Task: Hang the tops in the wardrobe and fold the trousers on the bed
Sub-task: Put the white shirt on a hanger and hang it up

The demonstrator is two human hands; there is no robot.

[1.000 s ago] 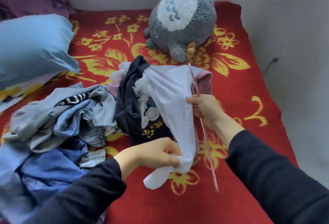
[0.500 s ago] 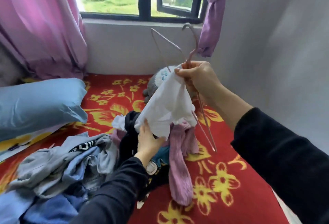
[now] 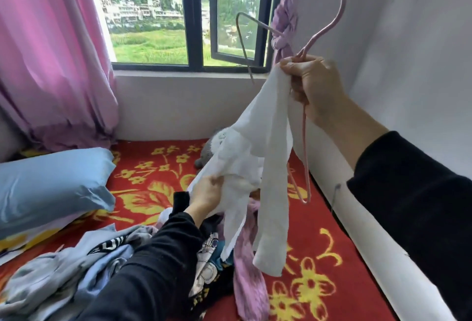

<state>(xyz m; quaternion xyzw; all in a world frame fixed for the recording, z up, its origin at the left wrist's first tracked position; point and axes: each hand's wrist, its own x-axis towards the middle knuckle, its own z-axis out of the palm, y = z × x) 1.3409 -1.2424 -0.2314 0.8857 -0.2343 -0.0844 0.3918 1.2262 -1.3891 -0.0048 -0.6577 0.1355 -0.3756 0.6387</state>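
Note:
My right hand [image 3: 313, 86] is raised at the upper right and grips a pink wire hanger [image 3: 329, 22] together with the top of a white top [image 3: 265, 142]. The white top hangs down from that hand over the bed, one sleeve dangling low. Lower down, my left hand [image 3: 207, 193] holds the white top's body. Under them lies a pile of clothes [image 3: 76, 269]: grey and blue garments, a black printed top [image 3: 212, 269] and a pink garment [image 3: 250, 287].
The bed has a red blanket [image 3: 319, 269] with yellow flowers. A blue pillow [image 3: 51, 183] lies at the left. A grey plush toy [image 3: 209, 152] sits behind the white top. Pink curtains [image 3: 51, 52] and a window [image 3: 189, 14] are behind; a white wall [image 3: 408, 65] runs along the right.
My right hand has lifted the hanger and white top well above the bed. The white top now hangs longer. My left hand moved from its lower end to its body.

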